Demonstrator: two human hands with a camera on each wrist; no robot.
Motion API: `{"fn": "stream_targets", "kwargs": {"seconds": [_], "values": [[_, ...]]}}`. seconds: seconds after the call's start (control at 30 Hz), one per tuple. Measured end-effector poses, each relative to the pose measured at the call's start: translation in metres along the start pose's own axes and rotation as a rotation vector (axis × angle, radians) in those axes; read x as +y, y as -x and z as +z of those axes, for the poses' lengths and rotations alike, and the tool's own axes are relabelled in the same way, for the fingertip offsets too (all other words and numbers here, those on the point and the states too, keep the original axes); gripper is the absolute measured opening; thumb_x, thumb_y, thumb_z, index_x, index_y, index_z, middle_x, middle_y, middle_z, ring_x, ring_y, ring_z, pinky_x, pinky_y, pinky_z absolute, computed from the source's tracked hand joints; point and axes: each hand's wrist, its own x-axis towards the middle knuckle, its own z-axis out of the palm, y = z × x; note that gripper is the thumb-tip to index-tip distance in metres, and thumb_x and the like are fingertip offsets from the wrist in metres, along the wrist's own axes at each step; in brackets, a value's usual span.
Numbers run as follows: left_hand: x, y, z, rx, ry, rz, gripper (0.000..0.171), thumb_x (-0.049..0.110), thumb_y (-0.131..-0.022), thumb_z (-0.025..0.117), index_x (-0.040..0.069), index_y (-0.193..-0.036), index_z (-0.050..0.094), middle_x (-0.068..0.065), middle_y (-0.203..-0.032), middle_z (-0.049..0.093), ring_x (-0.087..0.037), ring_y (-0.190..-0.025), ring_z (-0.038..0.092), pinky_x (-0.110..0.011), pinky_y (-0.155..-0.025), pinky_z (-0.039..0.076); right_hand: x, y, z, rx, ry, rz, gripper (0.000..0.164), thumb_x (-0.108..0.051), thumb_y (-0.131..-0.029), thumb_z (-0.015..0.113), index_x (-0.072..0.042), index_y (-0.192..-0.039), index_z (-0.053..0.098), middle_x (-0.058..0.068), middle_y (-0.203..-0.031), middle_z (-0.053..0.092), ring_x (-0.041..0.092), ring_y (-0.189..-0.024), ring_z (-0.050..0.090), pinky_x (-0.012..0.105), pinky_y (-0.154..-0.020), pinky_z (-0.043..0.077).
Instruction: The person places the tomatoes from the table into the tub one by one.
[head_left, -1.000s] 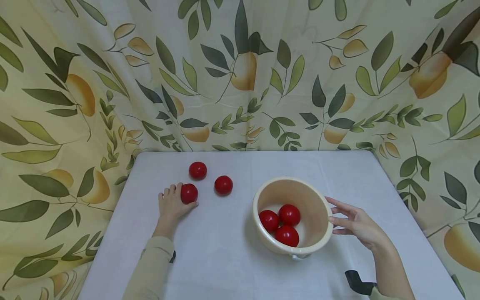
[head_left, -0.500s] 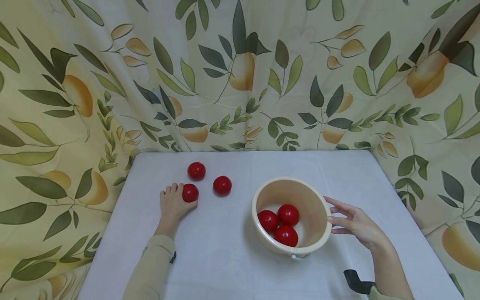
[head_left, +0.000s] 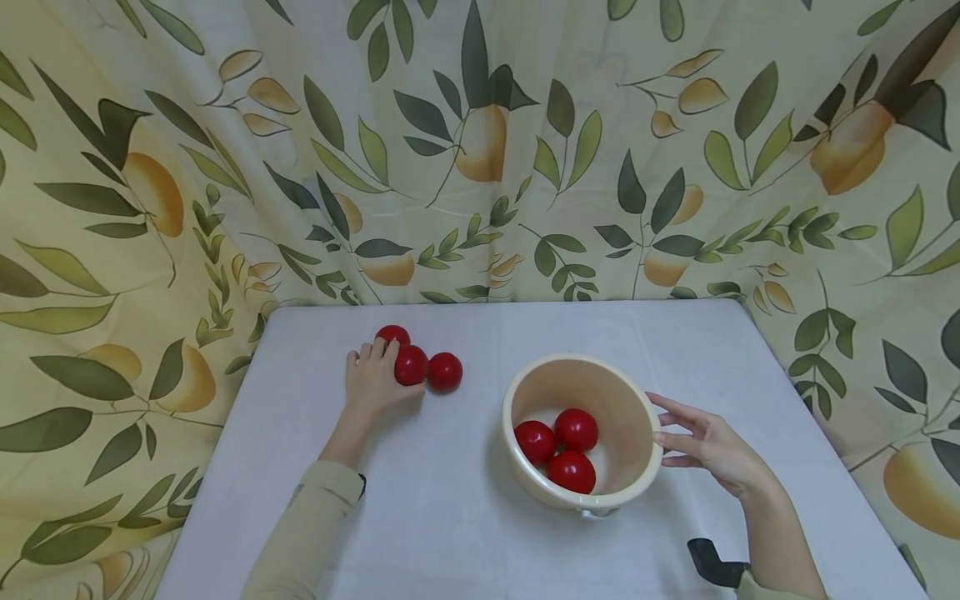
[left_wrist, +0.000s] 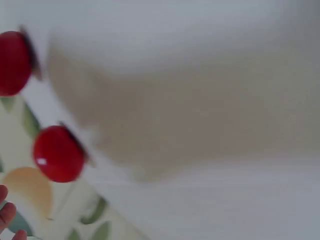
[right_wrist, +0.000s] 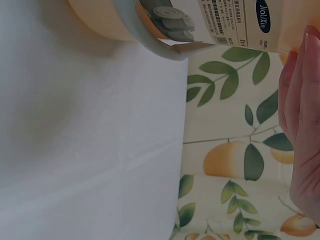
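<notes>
In the head view, my left hand (head_left: 372, 379) holds a shiny red ball (head_left: 411, 365) at its fingertips, raised off the table. Close to it are a second red ball (head_left: 392, 335), partly hidden by my fingers, and a third red ball (head_left: 445, 372). My right hand (head_left: 720, 454) rests its fairly straight fingers against the right side of a cream bucket (head_left: 648, 483). Inside the bucket lie three red balls (head_left: 572, 472). The left wrist view shows two red balls (left_wrist: 59, 154) and a few fingertips at its lower left edge. The right wrist view shows the bucket's printed label (right_wrist: 230, 25).
A white cloth (head_left: 450, 533) covers the table. Behind and around it hangs a leaf-and-fruit patterned curtain (head_left: 555, 233). The bucket's pale grey handle (right_wrist: 135, 30) hangs along its side. A black strap piece (head_left: 716, 567) sits by my right wrist.
My left hand has lifted the nearest red ball and moved it right and away from me, towards the other two. My right hand and the bucket have stayed put.
</notes>
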Motion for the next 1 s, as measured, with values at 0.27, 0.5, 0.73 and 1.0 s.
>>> {"fn": "stream_targets", "kwargs": {"seconds": [0.27,0.5,0.73,1.0], "values": [[0.049,-0.012,-0.038,0.022,-0.066,0.165,0.068,0.058,-0.066,0.062,0.013,-0.115,0.051,-0.008,-0.11,0.052,-0.026,-0.106,0.045,-0.048,-0.089,0.035,-0.001,0.0,0.001,0.01,0.016,-0.004,0.064,-0.013,-0.084,0.065,0.004,-0.136,0.034,0.027,-0.11,0.046,0.018,-0.075,0.066,0.037,-0.063,0.054],[0.097,-0.013,-0.061,0.084,-0.099,0.327,0.07,0.062,-0.062,0.064,0.018,-0.114,0.051,-0.004,-0.109,0.052,-0.022,-0.101,0.048,-0.043,-0.085,0.04,0.0,0.0,0.001,0.01,0.016,-0.008,0.064,-0.013,-0.084,0.065,0.004,-0.137,0.033,0.027,-0.109,0.045,0.019,-0.075,0.066,0.036,-0.063,0.054],[0.139,-0.008,-0.074,0.066,-0.118,0.46,0.072,0.065,-0.063,0.063,0.02,-0.118,0.049,-0.002,-0.115,0.051,-0.02,-0.104,0.047,-0.041,-0.087,0.039,-0.002,0.001,0.001,-0.005,0.001,-0.009,0.064,-0.012,-0.084,0.064,0.004,-0.137,0.032,0.028,-0.109,0.045,0.02,-0.073,0.066,0.037,-0.062,0.054],[0.177,-0.001,-0.064,-0.049,-0.15,0.577,0.075,0.069,-0.066,0.058,0.023,-0.124,0.045,0.001,-0.12,0.049,-0.016,-0.109,0.043,-0.041,-0.093,0.037,-0.004,0.001,0.001,-0.017,0.01,-0.019,0.063,-0.011,-0.085,0.063,0.003,-0.138,0.032,0.029,-0.111,0.044,0.02,-0.072,0.066,0.038,-0.061,0.054]]}}
